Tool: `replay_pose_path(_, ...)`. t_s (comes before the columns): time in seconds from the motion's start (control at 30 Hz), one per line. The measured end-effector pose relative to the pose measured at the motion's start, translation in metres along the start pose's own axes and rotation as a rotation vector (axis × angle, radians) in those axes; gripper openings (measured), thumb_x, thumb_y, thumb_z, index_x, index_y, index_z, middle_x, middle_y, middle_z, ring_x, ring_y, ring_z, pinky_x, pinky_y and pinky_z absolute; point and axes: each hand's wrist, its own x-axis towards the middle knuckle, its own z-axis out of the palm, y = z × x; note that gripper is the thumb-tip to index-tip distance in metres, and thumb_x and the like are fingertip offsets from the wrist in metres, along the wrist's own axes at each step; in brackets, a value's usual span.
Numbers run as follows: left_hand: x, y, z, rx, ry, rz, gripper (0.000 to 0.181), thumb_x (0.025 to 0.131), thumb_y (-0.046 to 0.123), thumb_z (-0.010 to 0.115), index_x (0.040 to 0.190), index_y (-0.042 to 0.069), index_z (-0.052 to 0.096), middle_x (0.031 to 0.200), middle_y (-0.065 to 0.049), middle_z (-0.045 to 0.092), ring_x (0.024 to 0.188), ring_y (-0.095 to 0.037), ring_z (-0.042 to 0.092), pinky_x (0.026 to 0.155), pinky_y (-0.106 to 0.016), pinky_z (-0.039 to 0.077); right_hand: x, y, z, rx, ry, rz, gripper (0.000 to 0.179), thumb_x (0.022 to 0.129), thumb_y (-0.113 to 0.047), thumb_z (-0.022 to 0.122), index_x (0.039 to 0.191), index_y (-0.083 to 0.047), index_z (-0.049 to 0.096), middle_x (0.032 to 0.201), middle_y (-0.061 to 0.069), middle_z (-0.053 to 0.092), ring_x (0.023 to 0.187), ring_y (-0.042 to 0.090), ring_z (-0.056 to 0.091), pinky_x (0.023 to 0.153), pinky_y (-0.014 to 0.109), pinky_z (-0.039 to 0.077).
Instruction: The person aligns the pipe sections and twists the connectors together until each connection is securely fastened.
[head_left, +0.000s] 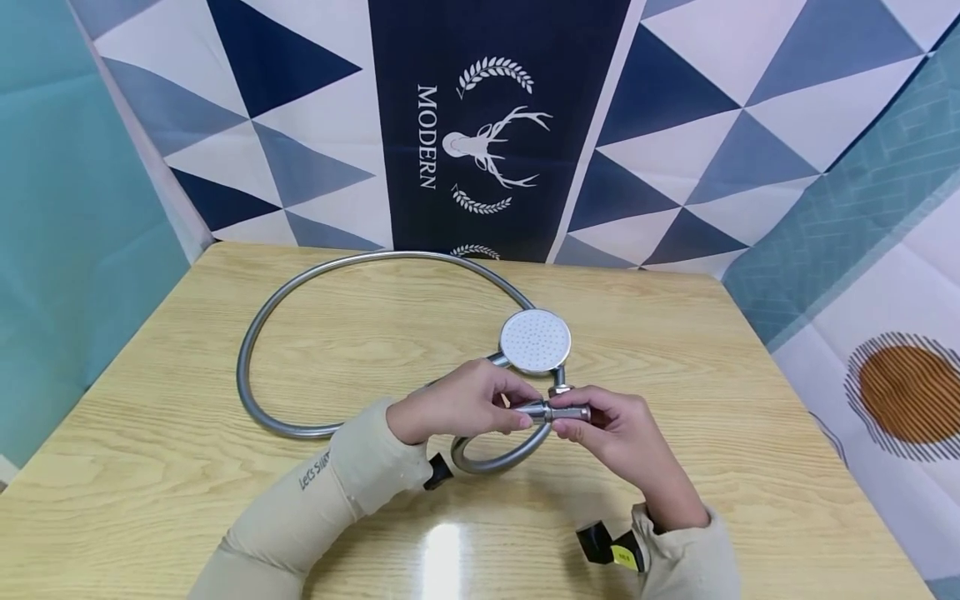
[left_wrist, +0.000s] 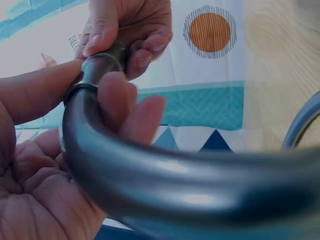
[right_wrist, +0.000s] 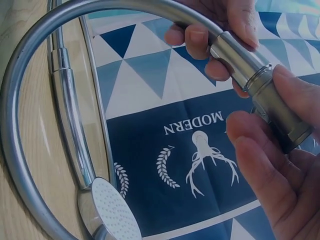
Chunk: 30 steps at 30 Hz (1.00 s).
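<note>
My left hand (head_left: pixel 480 400) pinches the smooth metal end sleeve (right_wrist: pixel 241 60) of a grey shower hose (head_left: pixel 255 333), thumb on one side and fingers on the other. Lined up end to end with that sleeve is a short cylindrical metal fitting (right_wrist: pixel 280 112), which my right hand (head_left: pixel 611 425) holds between thumb and fingers. The two parts meet; how far they are threaded cannot be seen. Just beyond my hands lies a round shower head (head_left: pixel 536 340), its white dotted face up. The left wrist view has the curved hose (left_wrist: pixel 175 175) large in front.
The hose makes a wide loop on the wooden table (head_left: pixel 750 417) to the left. A metal nut (head_left: pixel 561 389) shows behind the fitting, partly hidden. A patterned cloth (head_left: pixel 480 125) with a deer print hangs behind the table.
</note>
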Motion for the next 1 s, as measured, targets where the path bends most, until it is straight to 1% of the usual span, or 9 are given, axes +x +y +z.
replay_pose_path(0.13,0.0,-0.001,-0.003,-0.068,-0.025,-0.026,0.023,0.092,0.007,0.064,0.112,-0.004,0.067,0.087,-0.005,0.069,0.07,-0.007,0.062,0.065,-0.021,0.052,0.001,0.0,0.0,0.016,-0.008,0.006,0.018,0.078,0.017,0.068,0.095,0.014,0.064,0.095,-0.01,0.068,0.073,0.003,0.064,0.058,0.02,0.052)
replay_pose_path(0.27,0.0,-0.003,-0.007,-0.084,-0.074,0.004,0.021,0.094,0.004,0.06,0.111,-0.006,0.067,0.087,-0.007,0.069,0.069,-0.007,0.062,0.063,-0.021,0.051,0.002,0.0,0.0,-0.004,-0.014,0.002,0.018,0.077,0.016,0.069,0.095,0.013,0.065,0.094,-0.003,0.069,0.072,0.003,0.063,0.056,0.019,0.051)
replay_pose_path(0.37,0.001,-0.003,-0.007,-0.051,-0.057,0.04,0.019,0.091,0.002,0.063,0.108,-0.005,0.068,0.082,-0.004,0.067,0.068,-0.004,0.058,0.06,-0.019,0.047,0.004,0.0,0.0,-0.031,-0.012,-0.014,0.019,0.076,0.016,0.07,0.094,0.011,0.066,0.09,0.003,0.069,0.069,0.002,0.06,0.053,0.019,0.049)
replay_pose_path(0.5,0.0,-0.004,-0.009,-0.028,-0.031,0.048,0.021,0.089,0.003,0.066,0.109,-0.005,0.068,0.082,-0.004,0.067,0.07,-0.003,0.056,0.061,-0.018,0.046,0.007,0.0,0.001,-0.056,-0.008,-0.031,0.021,0.075,0.018,0.07,0.094,0.01,0.066,0.086,0.004,0.069,0.067,0.001,0.059,0.052,0.018,0.048)
replay_pose_path(0.57,0.0,-0.004,-0.011,-0.059,-0.064,0.035,0.024,0.092,0.004,0.063,0.113,-0.006,0.066,0.087,-0.005,0.068,0.073,-0.006,0.06,0.064,-0.019,0.049,0.008,-0.001,0.001,-0.056,-0.008,-0.028,0.021,0.074,0.019,0.07,0.093,0.01,0.067,0.086,0.002,0.069,0.067,0.001,0.059,0.052,0.019,0.048)
replay_pose_path(0.73,0.0,-0.006,-0.016,-0.112,-0.171,0.046,0.024,0.097,0.003,0.053,0.115,-0.009,0.063,0.088,-0.008,0.067,0.075,-0.009,0.06,0.071,-0.022,0.05,0.009,-0.004,0.002,-0.051,-0.024,-0.038,0.019,0.076,0.016,0.07,0.093,0.009,0.067,0.084,0.009,0.068,0.068,0.001,0.059,0.053,0.019,0.049)
replay_pose_path(0.8,0.0,-0.006,-0.017,-0.113,-0.172,0.054,0.021,0.096,0.001,0.054,0.112,-0.009,0.064,0.086,-0.01,0.066,0.073,-0.007,0.057,0.07,-0.021,0.049,0.009,-0.005,0.002,-0.05,-0.027,-0.052,0.017,0.077,0.014,0.071,0.093,0.01,0.067,0.084,0.014,0.068,0.068,0.001,0.059,0.053,0.019,0.049)
replay_pose_path(0.93,0.001,-0.003,-0.016,-0.093,-0.133,0.043,0.021,0.092,0.0,0.061,0.11,-0.009,0.065,0.083,-0.008,0.066,0.071,-0.005,0.056,0.066,-0.019,0.048,0.009,-0.004,0.003,-0.037,-0.025,-0.063,0.018,0.076,0.016,0.07,0.093,0.01,0.067,0.084,0.012,0.069,0.07,0.002,0.06,0.055,0.018,0.05)
replay_pose_path(1.0,0.001,-0.004,-0.016,-0.079,-0.136,0.039,0.021,0.091,0.002,0.063,0.11,-0.009,0.066,0.081,-0.005,0.065,0.07,-0.004,0.055,0.065,-0.019,0.047,0.008,-0.003,0.003,-0.025,-0.035,-0.061,0.018,0.077,0.014,0.071,0.094,0.01,0.066,0.085,0.012,0.069,0.071,0.002,0.061,0.055,0.019,0.05)
